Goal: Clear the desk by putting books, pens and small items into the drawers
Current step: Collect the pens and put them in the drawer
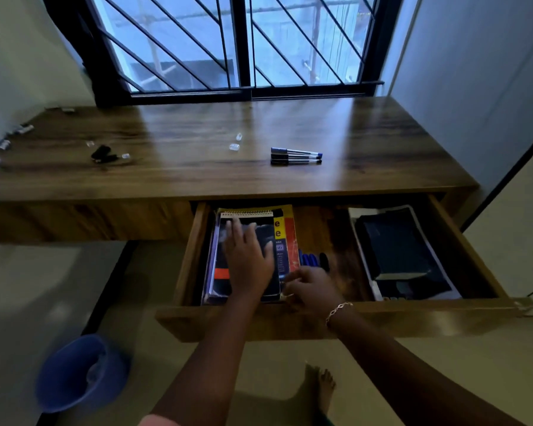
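Left grip (248, 256) lies flat, fingers straight, on the notebook (256, 223) topping the books (285, 230) in the open drawer (413, 315). Right grip (311, 290) curls at their near corner; whether it pinches them is unclear. Pens (296, 155) lie on the desk (197, 170).

Drawer (320, 226) middle bare — books (394, 247) either side
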Demonstrator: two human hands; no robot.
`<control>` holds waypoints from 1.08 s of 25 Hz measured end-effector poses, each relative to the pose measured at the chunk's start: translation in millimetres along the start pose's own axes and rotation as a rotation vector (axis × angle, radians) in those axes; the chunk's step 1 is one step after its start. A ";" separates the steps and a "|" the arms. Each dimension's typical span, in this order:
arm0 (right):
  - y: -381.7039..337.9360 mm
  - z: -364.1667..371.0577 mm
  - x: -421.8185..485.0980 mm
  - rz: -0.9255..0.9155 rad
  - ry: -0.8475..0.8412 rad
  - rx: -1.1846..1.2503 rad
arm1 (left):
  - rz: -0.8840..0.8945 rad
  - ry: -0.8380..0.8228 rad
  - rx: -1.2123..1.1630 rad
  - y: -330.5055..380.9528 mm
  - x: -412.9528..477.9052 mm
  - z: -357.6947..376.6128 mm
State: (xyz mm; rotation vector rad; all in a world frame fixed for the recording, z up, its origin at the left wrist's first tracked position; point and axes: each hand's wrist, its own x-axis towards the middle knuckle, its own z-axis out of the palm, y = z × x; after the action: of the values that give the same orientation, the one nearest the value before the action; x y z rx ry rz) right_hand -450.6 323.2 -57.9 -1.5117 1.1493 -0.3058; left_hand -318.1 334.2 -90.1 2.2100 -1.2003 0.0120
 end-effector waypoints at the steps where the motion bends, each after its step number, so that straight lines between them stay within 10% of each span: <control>1: -1.6 -10.5 8.0 -0.073 0.061 -0.114 | 0.020 -0.038 0.018 3.1 4.7 1.8; 10: -49.8 -100.2 142.4 -0.339 0.307 -0.547 | 0.078 -0.176 0.103 39.2 100.9 12.8; 27: -100.0 -117.6 349.5 -0.522 0.156 -1.311 | -0.064 -0.415 0.111 47.7 189.9 71.5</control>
State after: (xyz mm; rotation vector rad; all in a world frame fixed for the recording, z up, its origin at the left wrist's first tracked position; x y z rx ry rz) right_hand -318.3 -35.0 -72.0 -2.9958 1.0722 0.0402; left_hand -262.4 134.5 -69.1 2.4222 -1.3699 -0.4348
